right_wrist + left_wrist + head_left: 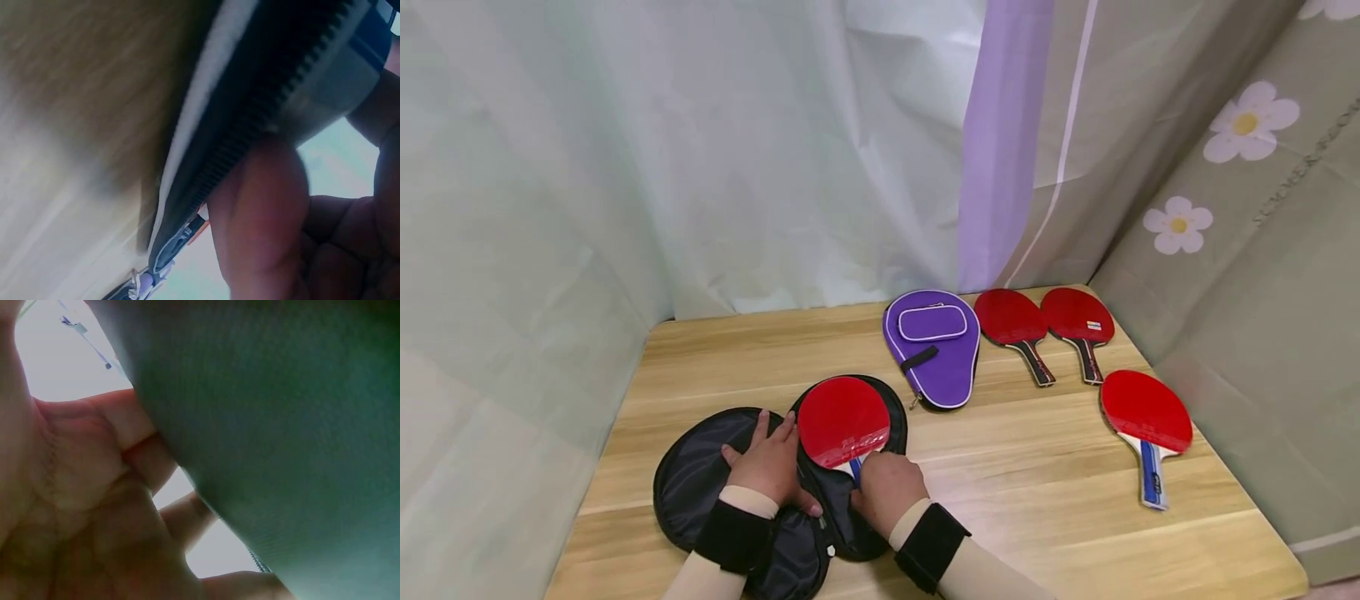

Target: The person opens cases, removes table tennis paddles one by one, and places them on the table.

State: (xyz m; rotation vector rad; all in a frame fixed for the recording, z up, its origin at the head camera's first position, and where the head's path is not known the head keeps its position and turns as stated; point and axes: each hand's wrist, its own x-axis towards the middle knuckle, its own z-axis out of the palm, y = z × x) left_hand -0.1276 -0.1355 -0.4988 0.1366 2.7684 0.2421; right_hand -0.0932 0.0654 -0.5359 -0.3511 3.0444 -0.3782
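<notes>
An unzipped paddle case lies spread on the table, black lining up. A red table tennis paddle lies face up in its right half. My right hand holds the blue-and-white handle, most of which the hand hides. Close up in the right wrist view, the curled fingers are at the case's zip teeth. My left hand, its fingers spread, rests on the lining near the fold, left of the paddle. In the left wrist view its fingers touch a dark fabric surface.
A closed purple paddle case with white piping lies behind the open one. Right of it are two red paddles, one beside the other. Another red paddle with a blue handle lies near the table's right edge. Curtains enclose the table.
</notes>
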